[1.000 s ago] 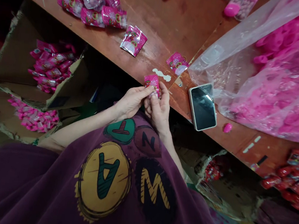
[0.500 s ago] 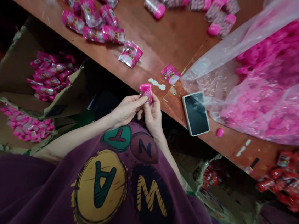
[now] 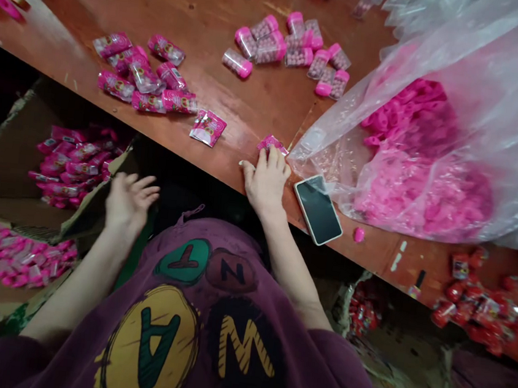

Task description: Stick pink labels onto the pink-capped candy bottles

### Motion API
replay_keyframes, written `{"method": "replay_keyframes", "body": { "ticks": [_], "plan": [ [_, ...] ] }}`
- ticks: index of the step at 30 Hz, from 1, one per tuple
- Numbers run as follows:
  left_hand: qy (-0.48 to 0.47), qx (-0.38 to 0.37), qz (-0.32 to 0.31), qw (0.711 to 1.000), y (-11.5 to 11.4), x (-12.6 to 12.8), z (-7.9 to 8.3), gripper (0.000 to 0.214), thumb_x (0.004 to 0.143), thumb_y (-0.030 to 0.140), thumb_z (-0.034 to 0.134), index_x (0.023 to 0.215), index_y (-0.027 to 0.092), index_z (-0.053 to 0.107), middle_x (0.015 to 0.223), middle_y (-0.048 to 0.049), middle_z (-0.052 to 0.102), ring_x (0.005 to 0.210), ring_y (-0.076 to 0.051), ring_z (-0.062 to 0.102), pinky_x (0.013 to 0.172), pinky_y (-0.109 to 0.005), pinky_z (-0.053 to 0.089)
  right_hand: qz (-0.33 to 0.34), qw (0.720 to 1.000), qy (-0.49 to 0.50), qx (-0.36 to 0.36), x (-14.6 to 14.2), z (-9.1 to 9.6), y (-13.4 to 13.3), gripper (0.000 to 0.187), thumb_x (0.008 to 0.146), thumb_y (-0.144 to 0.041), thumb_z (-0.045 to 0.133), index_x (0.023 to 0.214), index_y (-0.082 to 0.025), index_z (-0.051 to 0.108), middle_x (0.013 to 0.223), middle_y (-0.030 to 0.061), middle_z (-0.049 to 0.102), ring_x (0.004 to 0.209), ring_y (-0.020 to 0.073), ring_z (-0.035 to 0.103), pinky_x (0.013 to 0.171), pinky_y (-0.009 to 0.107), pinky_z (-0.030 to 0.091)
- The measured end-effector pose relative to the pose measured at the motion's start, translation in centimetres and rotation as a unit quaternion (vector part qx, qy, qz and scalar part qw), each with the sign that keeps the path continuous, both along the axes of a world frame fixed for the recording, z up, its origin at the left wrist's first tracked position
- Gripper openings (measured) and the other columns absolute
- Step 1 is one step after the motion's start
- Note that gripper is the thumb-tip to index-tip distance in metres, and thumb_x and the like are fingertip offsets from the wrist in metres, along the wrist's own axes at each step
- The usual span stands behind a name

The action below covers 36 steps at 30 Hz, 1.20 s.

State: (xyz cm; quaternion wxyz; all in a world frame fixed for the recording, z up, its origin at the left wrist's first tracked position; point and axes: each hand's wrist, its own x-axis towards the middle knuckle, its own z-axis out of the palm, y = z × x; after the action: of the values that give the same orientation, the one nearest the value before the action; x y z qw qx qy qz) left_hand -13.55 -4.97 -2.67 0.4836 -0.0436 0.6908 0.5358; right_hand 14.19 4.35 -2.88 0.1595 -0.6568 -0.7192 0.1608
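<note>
My left hand hangs open with fingers spread beside the cardboard box of pink wrapped packs, below the table edge; nothing is in it. My right hand lies on the wooden table edge, fingers stretched over a small pink wrapper. I cannot tell whether it grips the wrapper. Another flat pink wrapper lies to its left. A heap of wrapped pink packs sits further left on the table.
Several clear tubes with pink caps lie at the table's middle. A big clear bag of pink parts fills the right. A phone lies by my right hand. Red packs sit at right. A second box of pink packs stands lower left.
Both hands held one pink pack together at the table edge. Now the left hand has swung out to the box, empty, and the right has reached onto the table.
</note>
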Motion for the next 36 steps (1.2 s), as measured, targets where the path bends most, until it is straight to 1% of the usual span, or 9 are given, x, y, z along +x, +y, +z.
{"method": "replay_keyframes", "body": {
  "ticks": [3,4,8,12,16,20,26,31,36],
  "plan": [
    [-0.13,0.039,-0.214,0.967,0.9,6.6,-0.5,0.034,0.098,0.046,0.072,0.105,0.014,0.069,0.1,-0.011,0.079,0.073,-0.017,0.073,0.068,-0.029,0.056,0.063,0.995,-0.063,-0.036,-1.5,-0.4,-3.0,0.07,0.108,-0.045,0.05,0.16,0.002,0.045,0.174,0.031,0.031,0.165,0.0432,0.027,0.13,0.067,0.024],
    [-0.169,0.062,-0.251,0.951,1.3,8.8,-0.4,0.039,0.096,0.05,0.075,0.102,0.012,0.07,0.097,-0.0108,0.078,0.073,-0.017,0.073,0.068,-0.028,0.057,0.081,0.994,-0.06,-0.042,-1.8,-0.3,-4.3,0.067,0.109,-0.041,0.047,0.161,0.001,0.044,0.175,0.03,0.03,0.166,0.0419,0.027,0.13,0.066,0.024],
    [-0.229,0.092,-0.285,0.926,3.1,14.0,-0.1,0.047,0.094,0.058,0.077,0.085,0.013,0.068,0.072,-0.0044,0.071,0.058,-0.011,0.065,0.06,-0.022,0.052,0.109,0.992,0.064,-0.018,-0.9,0.1,-7.3,0.057,0.108,-0.027,0.034,0.16,-0.008,0.046,0.168,0.0226,0.048,0.157,0.0313,0.044,0.127,0.054,0.039],
    [-0.17,0.031,-0.303,0.937,4.2,14.5,-0.3,0.046,0.099,0.055,0.073,0.087,0.011,0.07,0.078,-0.0097,0.077,0.057,-0.015,0.071,0.058,-0.025,0.054,0.055,0.988,0.135,0.054,1.3,-0.1,-5.0,0.047,0.11,-0.03,0.031,0.147,-0.018,0.059,0.144,0.0158,0.066,0.137,0.029,0.059,0.121,0.054,0.045],
    [-0.145,0.016,-0.32,0.936,5.0,14.4,-0.2,0.039,0.101,0.044,0.073,0.083,0.009,0.071,0.074,-0.0086,0.076,0.052,-0.015,0.071,0.056,-0.025,0.053,0.021,0.998,0.042,0.044,0.9,-0.8,-2.1,0.041,0.11,-0.036,0.04,0.133,-0.016,0.067,0.133,0.0203,0.064,0.125,0.0361,0.057,0.109,0.061,0.047],
    [-0.152,0.022,-0.312,0.937,4.6,13.9,0.7,0.028,0.105,0.031,0.067,0.087,0.009,0.069,0.073,-0.007,0.076,0.053,-0.015,0.072,0.058,-0.025,0.055,0.041,0.999,-0.028,0.02,-0.3,-1.5,-1.0,0.035,0.111,-0.033,0.039,0.114,-0.015,0.068,0.123,0.0188,0.064,0.121,0.0363,0.056,0.106,0.06,0.047],
    [-0.108,0.023,-0.382,0.918,3.8,13.2,2.1,0.025,0.103,0.029,0.067,0.085,0.013,0.062,0.067,-0.0069,0.075,0.046,-0.016,0.069,0.049,-0.022,0.049,0.057,0.998,-0.034,0.018,0.4,-2.2,1.9,0.034,0.111,-0.026,0.034,0.118,-0.012,0.064,0.124,0.0195,0.065,0.122,0.0338,0.059,0.109,0.055,0.047],
    [-0.093,0.043,-0.374,0.922,4.2,13.4,2.2,0.023,0.104,0.029,0.064,0.087,0.015,0.061,0.067,-0.0058,0.075,0.045,-0.015,0.068,0.047,-0.021,0.047,0.065,0.997,-0.019,0.035,1.0,-1.3,2.8,0.032,0.11,-0.037,0.045,0.121,-0.015,0.064,0.127,0.0192,0.065,0.123,0.0349,0.058,0.106,0.055,0.049],
    [-0.08,0.069,-0.357,0.928,5.0,13.7,3.5,0.024,0.105,0.023,0.06,0.083,0.014,0.06,0.066,-0.0039,0.073,0.046,-0.013,0.068,0.049,-0.02,0.047,0.082,0.994,-0.072,-0.005,0.5,-0.6,3.2,0.026,0.107,-0.024,0.043,0.112,-0.012,0.066,0.126,0.0207,0.066,0.126,0.0369,0.056,0.108,0.057,0.046]
  ]
}}
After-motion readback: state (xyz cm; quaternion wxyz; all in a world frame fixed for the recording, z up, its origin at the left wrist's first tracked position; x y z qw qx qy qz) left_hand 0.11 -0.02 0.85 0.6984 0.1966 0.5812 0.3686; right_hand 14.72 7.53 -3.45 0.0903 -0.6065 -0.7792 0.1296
